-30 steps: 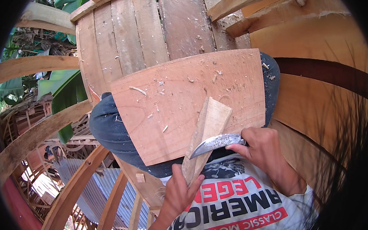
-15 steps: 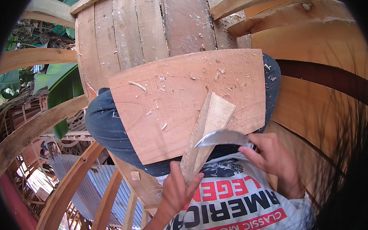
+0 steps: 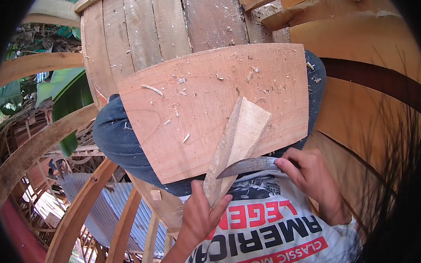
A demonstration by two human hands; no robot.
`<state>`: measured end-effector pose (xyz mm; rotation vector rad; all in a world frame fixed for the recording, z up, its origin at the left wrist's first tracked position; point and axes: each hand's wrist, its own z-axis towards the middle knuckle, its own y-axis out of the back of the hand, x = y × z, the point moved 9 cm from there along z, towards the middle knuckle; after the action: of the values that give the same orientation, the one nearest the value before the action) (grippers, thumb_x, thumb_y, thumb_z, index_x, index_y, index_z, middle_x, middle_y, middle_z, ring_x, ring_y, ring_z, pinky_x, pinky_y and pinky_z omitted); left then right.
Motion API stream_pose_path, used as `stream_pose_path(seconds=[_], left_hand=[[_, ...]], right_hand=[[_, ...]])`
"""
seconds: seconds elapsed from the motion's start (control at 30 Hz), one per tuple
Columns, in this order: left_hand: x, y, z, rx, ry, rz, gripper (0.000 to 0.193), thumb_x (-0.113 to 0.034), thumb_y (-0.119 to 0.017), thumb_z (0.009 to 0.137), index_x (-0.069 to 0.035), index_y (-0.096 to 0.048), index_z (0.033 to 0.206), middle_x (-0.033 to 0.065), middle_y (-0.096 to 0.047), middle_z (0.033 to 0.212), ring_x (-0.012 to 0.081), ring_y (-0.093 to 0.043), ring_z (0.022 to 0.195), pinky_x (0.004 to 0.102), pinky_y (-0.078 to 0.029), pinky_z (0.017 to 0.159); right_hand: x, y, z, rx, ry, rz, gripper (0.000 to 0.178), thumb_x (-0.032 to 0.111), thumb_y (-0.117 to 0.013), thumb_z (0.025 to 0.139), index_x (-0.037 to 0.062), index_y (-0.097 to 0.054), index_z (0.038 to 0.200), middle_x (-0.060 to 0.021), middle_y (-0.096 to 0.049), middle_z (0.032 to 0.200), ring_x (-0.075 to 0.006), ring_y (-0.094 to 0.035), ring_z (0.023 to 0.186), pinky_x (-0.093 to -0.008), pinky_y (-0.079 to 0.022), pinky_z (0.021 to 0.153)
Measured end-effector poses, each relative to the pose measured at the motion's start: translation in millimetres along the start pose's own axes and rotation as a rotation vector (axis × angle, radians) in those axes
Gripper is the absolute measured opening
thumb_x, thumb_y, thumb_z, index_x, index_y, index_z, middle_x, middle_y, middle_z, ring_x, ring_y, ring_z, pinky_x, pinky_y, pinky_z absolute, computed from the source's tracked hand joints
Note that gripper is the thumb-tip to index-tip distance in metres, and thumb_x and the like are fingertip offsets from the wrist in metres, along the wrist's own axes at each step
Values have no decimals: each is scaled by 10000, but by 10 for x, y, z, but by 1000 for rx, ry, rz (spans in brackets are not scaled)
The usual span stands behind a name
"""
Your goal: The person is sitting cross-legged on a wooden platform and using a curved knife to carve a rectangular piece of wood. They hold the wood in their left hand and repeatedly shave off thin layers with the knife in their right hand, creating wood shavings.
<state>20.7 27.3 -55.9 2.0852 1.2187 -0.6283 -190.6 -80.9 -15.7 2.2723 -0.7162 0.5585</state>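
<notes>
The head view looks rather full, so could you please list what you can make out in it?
Wooden piece: 1, light brown, over the flat board
Curved knife: 1, grey blade, across the wooden piece
Flat board: 1, pinkish-brown, on the lap
Shavings: many, pale, on board and floor
Floor planks: several, brown, top
Curved ribs: several, light brown, both sides
Side planks: several, orange-brown, right
Small block: 1, pale, lower left
Leaves: several, green, upper left
Corrugated sheeting: count unclear, grey-blue, lower left
Trousers: 1 pair, dark blue, under board
Shirt: 1, white, printed, bottom
Left hand: 1, bare, gripping wooden piece
Right hand: 1, bare, holding knife
</notes>
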Motion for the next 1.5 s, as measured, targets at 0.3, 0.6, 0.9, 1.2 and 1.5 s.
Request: stream_pose_path(seconds=[0.3,0.6,0.9,1.2,1.5], left_hand=[[16,2,-4,9,65,-98,521,-296,-709,825,41,-381,1050,288,-614,841,450,-630,823,422,-497,673],[16,8,2,2,65,-59,494,-269,-709,823,40,-387,1035,261,-614,827,431,-634,809,404,-490,675],[5,1,5,-40,61,-107,462,-224,-718,806,36,-403,1022,255,-609,821,405,-642,804,392,-486,672],[-42,10,5,-47,61,-62,433,-214,-700,815,30,-411,1026,255,-607,813,405,-639,808,392,-482,687],[-143,28,13,-63,84,-104,386,-167,-679,822,30,-414,1022,232,-606,816,339,-645,798,374,-474,698]], right_hand=[[-123,-144,-93,308,-11,337,221,150,-663,853,12,-598,1014,-64,-510,550,-89,-506,521,-263,-378,476],[-188,-254,-71,381,1,583,203,142,-644,880,11,-617,1034,-24,-583,640,-38,-472,570,-219,-388,515],[-196,-457,-94,474,51,778,210,108,-629,883,-32,-624,1038,-30,-639,807,-42,-536,728,-216,-434,633],[-224,-231,27,323,149,726,202,73,-657,851,-28,-632,1024,-96,-677,864,-86,-601,801,-251,-482,737],[-227,-325,-47,431,170,626,230,68,-689,830,-43,-634,1023,-97,-680,836,-85,-600,763,-255,-482,691]])
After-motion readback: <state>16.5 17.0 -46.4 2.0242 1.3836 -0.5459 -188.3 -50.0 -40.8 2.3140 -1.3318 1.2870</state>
